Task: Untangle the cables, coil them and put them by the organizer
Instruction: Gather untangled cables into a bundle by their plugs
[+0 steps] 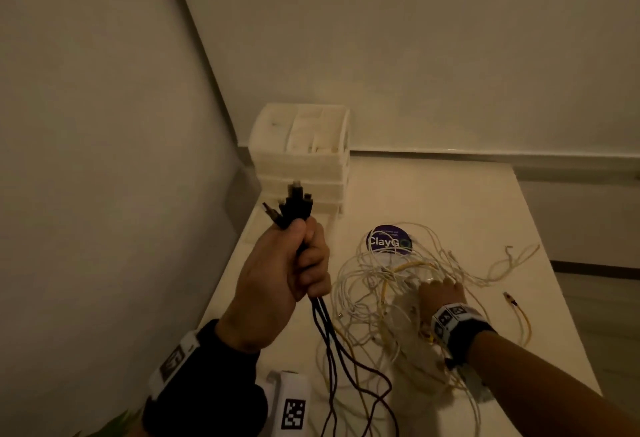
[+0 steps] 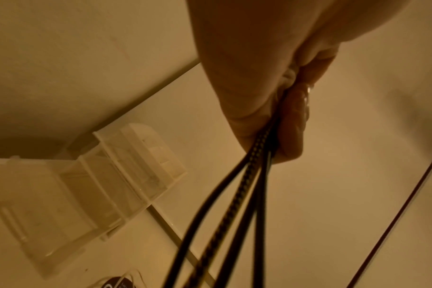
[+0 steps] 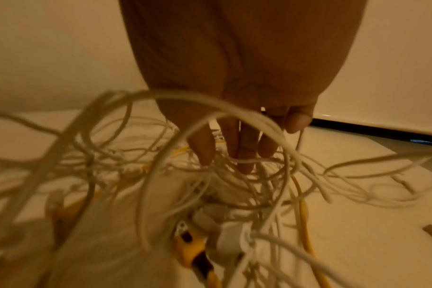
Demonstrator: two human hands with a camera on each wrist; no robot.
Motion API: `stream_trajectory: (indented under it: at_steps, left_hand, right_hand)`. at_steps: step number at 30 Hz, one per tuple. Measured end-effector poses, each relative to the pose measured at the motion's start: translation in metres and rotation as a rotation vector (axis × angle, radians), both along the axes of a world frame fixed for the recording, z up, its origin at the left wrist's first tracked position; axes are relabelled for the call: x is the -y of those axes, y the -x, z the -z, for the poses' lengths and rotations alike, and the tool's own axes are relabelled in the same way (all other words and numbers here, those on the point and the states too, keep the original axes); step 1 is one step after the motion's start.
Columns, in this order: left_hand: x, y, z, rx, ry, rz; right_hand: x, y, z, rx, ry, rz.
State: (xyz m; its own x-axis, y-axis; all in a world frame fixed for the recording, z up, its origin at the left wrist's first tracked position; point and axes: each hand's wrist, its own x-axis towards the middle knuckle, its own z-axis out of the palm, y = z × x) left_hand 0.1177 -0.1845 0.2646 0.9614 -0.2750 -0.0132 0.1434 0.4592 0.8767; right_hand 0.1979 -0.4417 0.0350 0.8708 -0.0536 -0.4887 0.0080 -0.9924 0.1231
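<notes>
My left hand is raised above the table's left edge and grips a bundle of black cables; their plugs stick up above my fist and the cords hang down to the table. The left wrist view shows the black cables leaving my curled fingers. A tangle of white and yellow cables lies on the table's middle. My right hand presses down on that tangle with straight fingers pushed among the white cables. The white drawer organizer stands at the back left corner.
A round purple sticker lies behind the tangle. A loose yellow cable lies to the right near the table's right edge. A white block with a square marker sits at the front. Walls close in at left and behind.
</notes>
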Motion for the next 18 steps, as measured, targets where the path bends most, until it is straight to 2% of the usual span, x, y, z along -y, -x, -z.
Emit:
stream_trajectory:
  at_steps: [4,5,8,11,13,16,18]
  left_hand:
    - [0.000,-0.009,0.001,0.066,-0.101,-0.018]
    - [0.000,-0.012,0.003,0.086,-0.134,-0.019]
    - [0.004,-0.021,0.009,0.112,-0.173,-0.028]
    - [0.016,-0.027,0.012,0.128,-0.170,-0.045]
    - [0.026,-0.031,0.011,0.147,-0.176,-0.028]
    - [0.045,-0.038,0.010,0.173,-0.144,0.041]
    - [0.061,-0.041,0.010,0.188,-0.155,0.083]
  right_hand:
    - [0.007,0.002,-0.001,0.071,-0.002,-0.008]
    - [0.010,0.002,-0.007,0.121,-0.087,0.039]
    - [0.026,0.008,-0.034,0.398,-0.524,0.247]
    - [0.042,0.031,-0.084,0.701,-0.943,0.398]
    - [0.047,0.048,-0.118,0.798,-1.187,0.437]
    - [0.044,0.071,-0.162,0.851,-1.401,0.401]
    - [0.035,0.082,-0.182,0.856,-1.411,0.330]
